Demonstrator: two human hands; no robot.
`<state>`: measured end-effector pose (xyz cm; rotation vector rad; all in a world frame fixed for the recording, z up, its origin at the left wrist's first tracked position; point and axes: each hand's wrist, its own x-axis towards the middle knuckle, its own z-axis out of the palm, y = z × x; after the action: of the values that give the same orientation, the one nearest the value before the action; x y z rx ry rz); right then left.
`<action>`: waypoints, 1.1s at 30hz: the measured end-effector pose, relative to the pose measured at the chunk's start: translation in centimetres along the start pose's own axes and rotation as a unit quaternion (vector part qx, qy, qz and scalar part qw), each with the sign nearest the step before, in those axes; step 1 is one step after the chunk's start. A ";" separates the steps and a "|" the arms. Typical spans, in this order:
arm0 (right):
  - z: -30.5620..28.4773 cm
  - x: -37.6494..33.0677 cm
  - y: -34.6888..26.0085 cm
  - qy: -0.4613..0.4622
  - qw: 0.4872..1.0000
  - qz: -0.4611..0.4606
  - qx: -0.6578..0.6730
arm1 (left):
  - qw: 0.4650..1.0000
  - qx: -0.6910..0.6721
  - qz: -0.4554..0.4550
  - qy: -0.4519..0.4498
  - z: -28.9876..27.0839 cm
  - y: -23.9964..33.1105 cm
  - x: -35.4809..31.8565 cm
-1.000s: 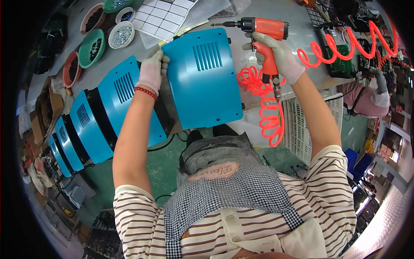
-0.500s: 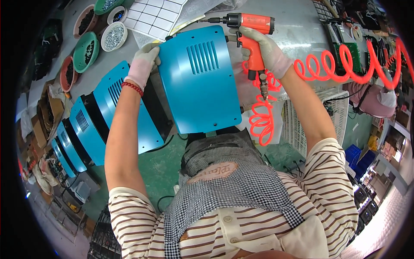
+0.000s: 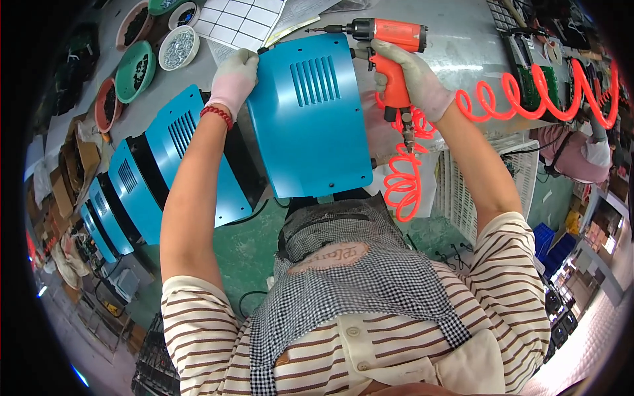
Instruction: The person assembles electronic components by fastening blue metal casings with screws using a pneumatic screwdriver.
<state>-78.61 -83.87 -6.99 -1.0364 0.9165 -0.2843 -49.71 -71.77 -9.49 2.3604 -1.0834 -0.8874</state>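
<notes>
A pistol-grip air screwdriver [image 3: 398, 34] with an orange body and black nose is wrapped in my gloved right hand [image 3: 415, 79]. Its long bit points left, past the far edge of a blue metal cover [image 3: 310, 132]. That cover has vent slots and small holes along its edges, and lies before me at the table's near side. My gloved left hand [image 3: 236, 78] is closed at the cover's far left corner. Its curled fingers touch the edge there; whatever they hold is hidden.
More blue covers [image 3: 173, 142] with black sides stand in a row leftward. Bowls of screws, including a white bowl [image 3: 179, 49] and a green bowl [image 3: 135, 71], sit at the far left near gridded paper [image 3: 238, 23]. A coiled orange air hose [image 3: 508, 99] stretches right, above a white crate [image 3: 462, 195].
My left hand has slid away from me along the cover's left edge to its far corner, fingers curling tighter. The screwdriver stays in my right hand, and the whole view has shifted slightly.
</notes>
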 end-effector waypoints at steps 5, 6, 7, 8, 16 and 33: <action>0.1 -1.9 -2.0 0.007 0.998 0.001 -0.066 | 1.000 0.011 0.021 0.018 0.2 -0.9 0.5; 0.2 -2.3 -2.4 0.001 0.994 0.002 -0.106 | 1.000 0.002 0.012 0.008 0.3 -0.9 0.5; 0.3 -2.6 -2.7 -0.004 0.989 0.003 -0.147 | 1.000 -0.006 0.003 -0.002 0.2 -0.9 0.6; 0.4 -2.6 -2.7 -0.003 0.989 0.002 -0.148 | 1.000 -0.008 0.004 -0.001 0.3 -1.1 0.7; 2.5 -2.7 -3.1 0.017 0.985 -0.004 -0.170 | 0.997 0.025 0.069 0.028 1.1 -3.1 2.0; 2.5 -2.9 -3.5 0.061 0.967 -0.008 -0.247 | 0.960 0.173 0.199 -0.093 0.5 1.9 2.5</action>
<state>-77.70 -82.40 -2.08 -1.4982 1.1215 -0.1343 -49.76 -74.98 -9.68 2.2177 -1.8408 -0.8317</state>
